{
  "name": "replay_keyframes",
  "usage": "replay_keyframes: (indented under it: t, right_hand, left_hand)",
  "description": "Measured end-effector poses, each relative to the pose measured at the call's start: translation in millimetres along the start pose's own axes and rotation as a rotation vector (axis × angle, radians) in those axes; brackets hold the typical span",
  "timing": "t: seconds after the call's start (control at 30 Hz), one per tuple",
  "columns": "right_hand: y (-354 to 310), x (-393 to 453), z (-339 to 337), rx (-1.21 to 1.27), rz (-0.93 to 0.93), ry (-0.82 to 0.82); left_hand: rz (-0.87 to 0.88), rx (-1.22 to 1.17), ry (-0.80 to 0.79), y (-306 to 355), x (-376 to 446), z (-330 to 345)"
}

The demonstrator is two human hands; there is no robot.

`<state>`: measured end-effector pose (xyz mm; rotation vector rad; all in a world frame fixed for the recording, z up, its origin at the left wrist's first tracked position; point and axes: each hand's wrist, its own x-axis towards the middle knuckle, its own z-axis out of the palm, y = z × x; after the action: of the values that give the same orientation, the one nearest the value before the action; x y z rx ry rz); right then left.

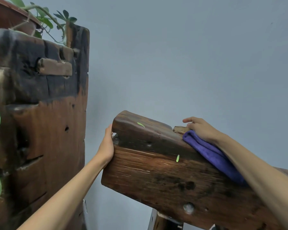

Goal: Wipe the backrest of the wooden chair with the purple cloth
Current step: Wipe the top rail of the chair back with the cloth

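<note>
The chair's backrest [156, 170] is a thick dark-brown wooden beam, slanting down toward the right across the lower middle of the view. My left hand [106, 145] clasps its left end, fingers wrapped behind the wood. The purple cloth [211, 155] is draped over the top edge on the right. My right hand [201, 129] lies flat on the cloth, pressing it against the top of the beam, fingertips reaching past it onto the wood. Two small green marks show on the wood.
A tall rough wooden stand [56, 130] rises at the left, close to the backrest's left end. A potted plant [45, 19] with green leaves sits on top of it. A plain grey wall [189, 63] lies behind. A chair post [163, 221] shows below.
</note>
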<state>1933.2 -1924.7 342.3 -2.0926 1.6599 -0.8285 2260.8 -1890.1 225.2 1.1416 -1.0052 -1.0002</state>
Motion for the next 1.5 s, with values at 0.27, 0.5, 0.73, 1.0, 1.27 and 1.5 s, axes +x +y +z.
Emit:
replay_keyframes:
  t: [0.27, 0.5, 0.73, 1.0, 1.27, 1.5]
  right_hand:
    - [-15, 22, 3, 0.068, -0.233, 0.017]
    - [-69, 43, 42, 0.177, -0.351, -0.057]
    - [-179, 74, 108, 0.393, -0.310, 0.156]
    - [-164, 62, 75, -0.098, -0.311, -0.022]
    - [-158, 20, 93, -0.230, -0.447, -0.278]
    - [-144, -25, 91, -0.519, -0.800, -0.128]
  left_hand:
    - [0.009, 0.004, 0.005, 3, -6, -1]
    - [0.059, 0.056, 0.038, -2, -3, -1]
    - [0.096, 0.110, 0.027, -1, -4, -2]
    - [0.080, 0.107, 0.025, -3, -4, -3]
    - [0.022, 0.046, 0.010, -4, -1, -5]
    - [-0.040, -0.040, -0.022, 0, -4, -8]
